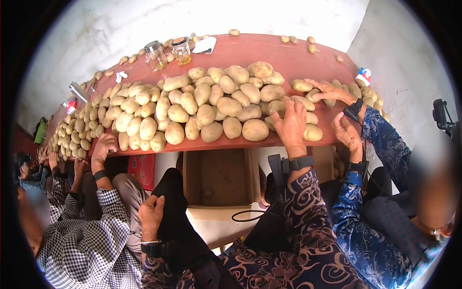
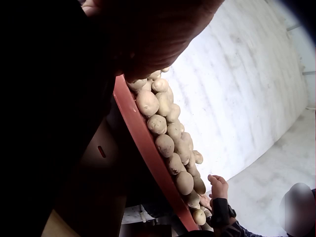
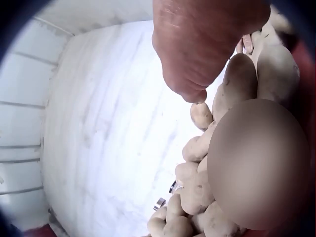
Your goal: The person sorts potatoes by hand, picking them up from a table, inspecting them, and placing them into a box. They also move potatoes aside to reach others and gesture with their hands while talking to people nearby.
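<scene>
Inventory, as I view it remotely:
- Potatoes [image 1: 229, 106]: main heap on red table [image 1: 231, 55], front row near edge.
- R hand [image 1: 292, 126]: at heap's right end, fingers spread and relaxed, touching potatoes; no firm grip visible.
- L hand [image 1: 151, 215]: on dark-clad leg, fingers loosely curled, holding nothing I can see.
- Cardboard box [image 1: 221, 215]: below table edge.
- Neighbour's hands [image 1: 332, 92], approx. level w/ mine (tight quarters).

Risks, my judgement: a push from behind could roll front potato [image 1: 255, 130] off; simultaneous reaches could cause a bump.
</scene>
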Demonstrator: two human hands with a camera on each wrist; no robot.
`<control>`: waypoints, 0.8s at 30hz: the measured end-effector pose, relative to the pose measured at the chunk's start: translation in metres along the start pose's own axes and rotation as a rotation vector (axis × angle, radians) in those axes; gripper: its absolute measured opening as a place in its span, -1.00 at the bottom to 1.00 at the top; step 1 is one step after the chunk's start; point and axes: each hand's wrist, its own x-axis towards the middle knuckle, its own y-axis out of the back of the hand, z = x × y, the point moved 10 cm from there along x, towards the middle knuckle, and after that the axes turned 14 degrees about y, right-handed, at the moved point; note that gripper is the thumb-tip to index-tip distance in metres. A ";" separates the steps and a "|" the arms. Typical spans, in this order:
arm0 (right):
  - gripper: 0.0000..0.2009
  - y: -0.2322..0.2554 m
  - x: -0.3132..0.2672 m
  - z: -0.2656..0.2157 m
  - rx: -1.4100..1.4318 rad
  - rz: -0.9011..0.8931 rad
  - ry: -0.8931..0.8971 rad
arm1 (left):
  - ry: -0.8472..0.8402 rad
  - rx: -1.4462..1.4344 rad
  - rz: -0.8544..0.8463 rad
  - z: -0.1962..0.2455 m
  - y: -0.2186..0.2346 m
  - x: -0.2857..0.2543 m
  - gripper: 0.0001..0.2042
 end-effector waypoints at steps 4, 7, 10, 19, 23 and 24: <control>-0.49 -0.019 -0.001 0.003 0.058 -0.124 -0.040 | -0.002 0.010 0.003 0.001 0.000 -0.001 -0.72; -0.51 -0.030 0.000 0.002 0.017 -0.180 -0.027 | 0.010 0.034 -0.019 0.001 0.000 -0.001 -0.72; -0.60 -0.011 0.008 0.004 0.021 -0.005 -0.068 | -0.008 0.023 -0.010 -0.001 0.000 -0.001 -0.72; -0.70 -0.032 -0.003 -0.043 1.100 -0.152 -0.038 | 0.026 0.032 -0.005 -0.001 0.000 0.000 -0.71; -0.78 -0.046 -0.035 -0.119 0.993 -0.628 0.342 | 0.050 0.022 -0.016 -0.003 0.000 -0.001 -0.71; -0.76 -0.045 -0.040 -0.130 0.933 -0.647 0.405 | 0.048 0.022 -0.016 -0.002 -0.001 -0.002 -0.71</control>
